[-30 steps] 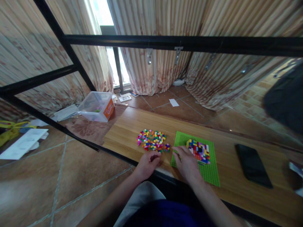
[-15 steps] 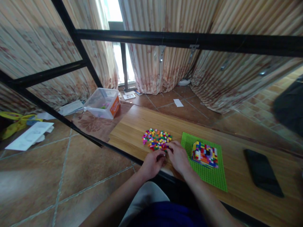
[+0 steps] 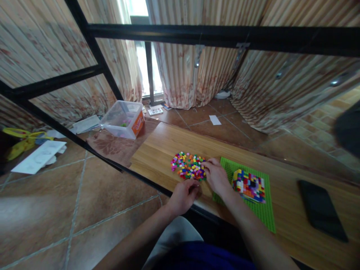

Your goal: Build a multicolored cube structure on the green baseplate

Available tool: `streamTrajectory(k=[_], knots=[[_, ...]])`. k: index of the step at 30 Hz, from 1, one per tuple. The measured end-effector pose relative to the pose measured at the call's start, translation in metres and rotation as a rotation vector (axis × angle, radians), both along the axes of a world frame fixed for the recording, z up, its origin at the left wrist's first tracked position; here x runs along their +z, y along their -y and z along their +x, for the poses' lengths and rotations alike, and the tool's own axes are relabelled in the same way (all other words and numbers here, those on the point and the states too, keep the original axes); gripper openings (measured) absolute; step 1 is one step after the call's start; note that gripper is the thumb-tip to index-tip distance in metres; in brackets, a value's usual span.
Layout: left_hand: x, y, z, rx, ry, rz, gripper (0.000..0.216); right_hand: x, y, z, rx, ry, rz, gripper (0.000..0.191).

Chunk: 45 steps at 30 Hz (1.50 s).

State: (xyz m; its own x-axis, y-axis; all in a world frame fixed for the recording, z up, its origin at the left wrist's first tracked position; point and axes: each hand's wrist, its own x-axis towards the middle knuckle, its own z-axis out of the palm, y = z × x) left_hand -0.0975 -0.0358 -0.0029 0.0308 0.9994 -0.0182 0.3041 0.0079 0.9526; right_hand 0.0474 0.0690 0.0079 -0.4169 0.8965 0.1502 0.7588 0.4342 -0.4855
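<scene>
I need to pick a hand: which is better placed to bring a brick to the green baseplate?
Probably the right hand: it is at the right edge of the brick pile, nearer the green baseplate. The left hand is at the pile's near edge, farther from the baseplate.

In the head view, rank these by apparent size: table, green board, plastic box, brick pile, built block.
Largest to smallest:
table
green board, partly covered
plastic box
Brick pile and built block look alike, so I leave them unranked.
</scene>
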Motion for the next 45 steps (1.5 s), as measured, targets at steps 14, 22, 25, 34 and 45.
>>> streamTrajectory(k=[14, 22, 25, 34, 45], knots=[[0.005, 0.002, 0.0, 0.002, -0.036, 0.013, 0.016, 0.017, 0.022, 0.013, -0.082, -0.236, 0.007, 0.024], [-0.004, 0.001, -0.001, -0.003, -0.024, -0.001, 0.019, 0.01, 0.099, 0.032, -0.327, -0.699, -0.35, 0.035], [-0.004, 0.001, -0.003, 0.001, -0.022, -0.011, 0.022, 0.002, 0.13, 0.045, -0.382, -0.767, -0.417, 0.037], [-0.008, 0.0, -0.007, -0.014, -0.011, -0.01, 0.028, -0.011, 0.171, 0.101, -0.659, -1.028, -0.463, 0.048], [-0.009, -0.003, -0.008, 0.0, -0.02, -0.02, 0.034, 0.02, 0.198, 0.133, -0.806, -1.27, -0.516, 0.052]])
